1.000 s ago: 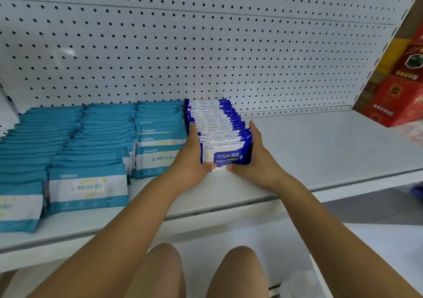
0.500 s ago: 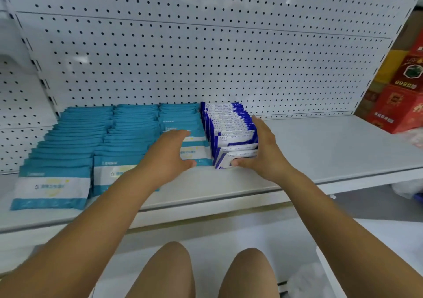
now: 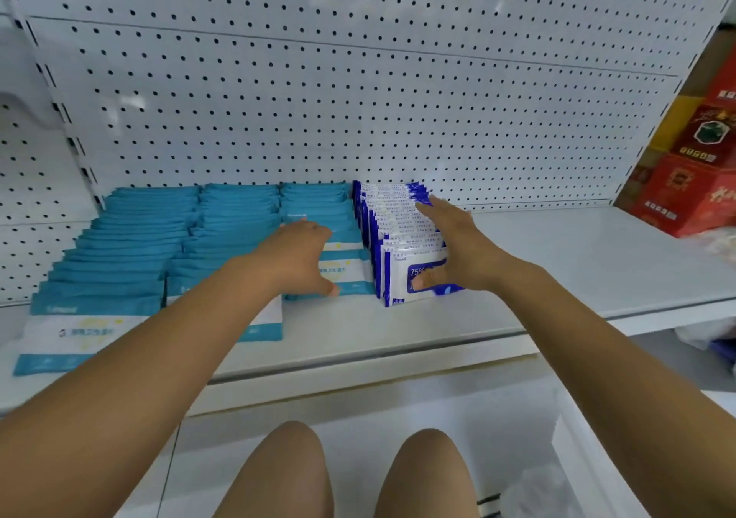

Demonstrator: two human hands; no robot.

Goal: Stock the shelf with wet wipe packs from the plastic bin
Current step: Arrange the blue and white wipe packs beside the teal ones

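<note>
A row of blue-and-white wet wipe packs (image 3: pixel 402 231) stands on the white shelf (image 3: pixel 577 262), running back to the pegboard. My right hand (image 3: pixel 454 247) lies flat along the row's right side, fingers straight, thumb across the front pack (image 3: pixel 414 278). My left hand (image 3: pixel 302 258) rests with spread fingers on the nearest teal wet wipe pack (image 3: pixel 346 274) just left of the blue row. Three rows of teal packs (image 3: pixel 159 235) fill the shelf's left part. The plastic bin is not clearly in view.
White pegboard (image 3: pixel 358 99) backs the shelf. Red and yellow boxes (image 3: pixel 693 167) stand at the far right. The shelf surface right of the blue row is bare. My knees (image 3: pixel 350 474) show at the bottom, with a white edge (image 3: pixel 589 458) at the lower right.
My left hand left the blue row and moved onto the teal packs. My right hand slid further back along the blue row's side; the row sits pushed back and tidier.
</note>
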